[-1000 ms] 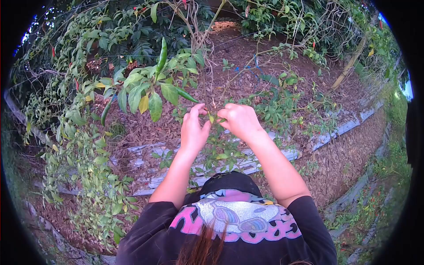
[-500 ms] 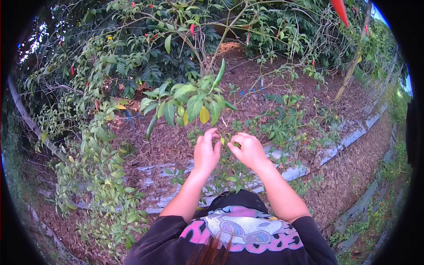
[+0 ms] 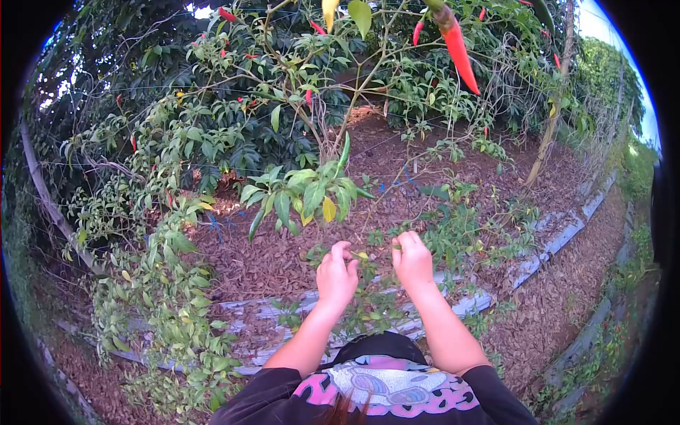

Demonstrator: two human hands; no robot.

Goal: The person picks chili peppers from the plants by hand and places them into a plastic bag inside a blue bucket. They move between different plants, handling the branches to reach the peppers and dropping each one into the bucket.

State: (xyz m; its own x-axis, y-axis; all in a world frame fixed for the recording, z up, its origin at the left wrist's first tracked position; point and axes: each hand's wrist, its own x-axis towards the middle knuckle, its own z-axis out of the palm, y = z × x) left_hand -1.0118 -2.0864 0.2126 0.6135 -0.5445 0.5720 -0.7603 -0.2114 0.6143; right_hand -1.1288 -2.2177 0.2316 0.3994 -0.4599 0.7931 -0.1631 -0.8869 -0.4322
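Observation:
My left hand [image 3: 336,278] has its fingers curled at a thin plant stem [image 3: 357,255], which bears a small yellowish leaf by the fingertips. To its right, and apart from it, my right hand [image 3: 413,262] is closed, fingertips pressed together; whatever they hold is hidden. Just above and left of the hands is a leafy chili branch [image 3: 312,191] with a green chili [image 3: 344,154] pointing up and another green chili [image 3: 256,224] hanging at its left. Low chili foliage [image 3: 368,301] grows beneath both hands.
A large red chili [image 3: 460,55] hangs close to the camera at the upper right. Dense chili bushes [image 3: 170,283] stand on the left. Brown leaf litter [image 3: 241,258] covers the ground, with grey plastic sheeting [image 3: 545,258] along the bed. A wooden post [image 3: 549,145] rises at right.
My hands have moved apart, the right one going right and slightly down, the left one down. The view has tilted up, bringing more of the large red chili into sight.

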